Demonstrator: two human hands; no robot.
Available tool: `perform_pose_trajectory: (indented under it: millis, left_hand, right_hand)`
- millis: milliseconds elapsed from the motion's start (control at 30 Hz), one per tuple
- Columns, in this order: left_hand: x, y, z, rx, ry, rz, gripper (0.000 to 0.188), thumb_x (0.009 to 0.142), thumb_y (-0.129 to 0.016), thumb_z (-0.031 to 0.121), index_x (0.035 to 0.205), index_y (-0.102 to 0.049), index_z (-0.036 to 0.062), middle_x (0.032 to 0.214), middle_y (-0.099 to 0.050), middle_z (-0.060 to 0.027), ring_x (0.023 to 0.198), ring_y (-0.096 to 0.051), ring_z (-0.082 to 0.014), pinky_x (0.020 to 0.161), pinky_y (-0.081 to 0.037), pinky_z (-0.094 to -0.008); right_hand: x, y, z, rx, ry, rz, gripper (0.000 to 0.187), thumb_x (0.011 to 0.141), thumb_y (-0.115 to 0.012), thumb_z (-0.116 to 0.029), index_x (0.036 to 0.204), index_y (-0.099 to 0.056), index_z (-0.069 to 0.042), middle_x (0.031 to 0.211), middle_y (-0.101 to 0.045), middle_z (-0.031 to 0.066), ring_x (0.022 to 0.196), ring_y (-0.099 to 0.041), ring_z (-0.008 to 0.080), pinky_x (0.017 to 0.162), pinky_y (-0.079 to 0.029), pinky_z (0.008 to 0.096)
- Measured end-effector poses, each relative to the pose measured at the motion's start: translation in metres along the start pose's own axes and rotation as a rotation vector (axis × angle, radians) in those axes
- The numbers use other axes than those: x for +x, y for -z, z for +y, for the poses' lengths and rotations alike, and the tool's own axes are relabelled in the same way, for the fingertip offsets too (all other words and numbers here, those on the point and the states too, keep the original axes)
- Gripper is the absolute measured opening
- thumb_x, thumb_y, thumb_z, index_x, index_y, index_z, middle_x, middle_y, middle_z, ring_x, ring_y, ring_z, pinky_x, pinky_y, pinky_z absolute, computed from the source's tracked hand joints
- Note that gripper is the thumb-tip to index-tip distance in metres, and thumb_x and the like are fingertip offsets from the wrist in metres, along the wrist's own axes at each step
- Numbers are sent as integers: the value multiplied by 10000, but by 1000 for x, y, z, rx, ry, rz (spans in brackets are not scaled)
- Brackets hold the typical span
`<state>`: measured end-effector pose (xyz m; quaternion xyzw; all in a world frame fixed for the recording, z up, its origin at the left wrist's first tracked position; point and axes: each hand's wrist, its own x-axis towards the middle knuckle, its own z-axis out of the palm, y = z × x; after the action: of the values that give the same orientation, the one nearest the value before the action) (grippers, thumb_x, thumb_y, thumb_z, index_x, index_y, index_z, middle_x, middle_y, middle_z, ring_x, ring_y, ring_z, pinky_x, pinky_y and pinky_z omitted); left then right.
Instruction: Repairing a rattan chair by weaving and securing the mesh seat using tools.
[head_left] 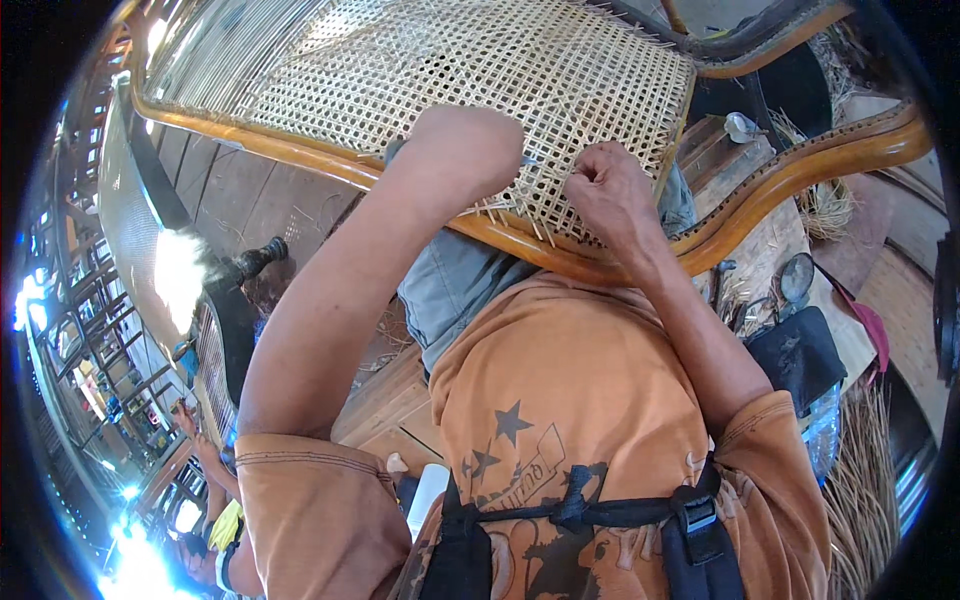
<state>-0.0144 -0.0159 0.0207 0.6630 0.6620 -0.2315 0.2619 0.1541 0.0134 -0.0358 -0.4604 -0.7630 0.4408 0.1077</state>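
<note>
Across my lap lies a woven cane panel (400, 90) in a curved, varnished wooden frame (290, 150), its open mesh made of pale strips. My left hand (468, 145) is bent over the middle of the weave, its fingers hidden beneath the hand and wrist. A small dark piece (394, 151) shows on one side of it and a thin bluish tip on the other; I cannot make out what they belong to. Closed in a fist, my right hand (610, 185) rests on the weave near the frame's right corner. Loose cane ends (535, 225) stick up between the hands.
A curved wooden rail (800, 185) with a row of holes extends to the right. Nearby are a black pouch (800, 355), a plastic bottle (822, 435) and bundled cane strands (865, 480). Another woven chair part (150, 220) stands at left; a person (215, 555) sits beyond it.
</note>
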Motion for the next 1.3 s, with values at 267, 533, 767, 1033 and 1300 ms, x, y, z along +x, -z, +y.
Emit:
perform_pose_trajectory:
  millis: [267, 533, 767, 1033, 1300]
  left_hand:
    - [11, 29, 37, 159, -120, -80, 168, 735, -613, 125, 861, -709, 70, 878, -689, -102, 818, -672, -254, 674, -526, -379]
    - [24, 2, 4, -53, -68, -160, 225, 774, -541, 118, 934, -698, 89, 937, -683, -113, 848, -669, -262, 726, -527, -375]
    - [19, 5, 14, -1, -43, -79, 266, 778, -600, 256, 892, -673, 27, 919, -665, -159, 849, -654, -310, 726, -521, -421]
    - [-31, 38, -21, 1, 61, -30, 305, 799, -594, 342, 825, -675, 49, 831, -659, -143, 777, -651, -292, 689, -518, -413]
    - [-14, 8, -6, 60, -37, -30, 185, 780, -560, 167, 835, -686, 43, 836, -674, -137, 777, -662, -288, 685, -523, -415]
  right_hand:
    - [5, -10, 2, -88, 9, 17, 205, 654, -551, -113, 668, -604, 85, 714, -567, 298, 687, -590, 413, 683, -486, 441]
    - [-1, -9, 20, -34, 101, -40, 184, 694, -555, -115, 724, -643, 43, 783, -595, 241, 746, -590, 386, 723, -496, 425]
    - [1, -10, 12, -126, 192, -50, 164, 731, -563, -106, 732, -642, 37, 751, -585, 220, 753, -577, 374, 742, -486, 435]
    - [15, -19, -14, 152, 374, -143, 262, 859, -516, -211, 778, -634, 9, 668, -561, 169, 721, -564, 290, 661, -450, 375]
    - [10, -14, -9, -107, 101, -155, 234, 744, -545, -171, 733, -648, 39, 657, -573, 248, 638, -585, 373, 660, -488, 430]
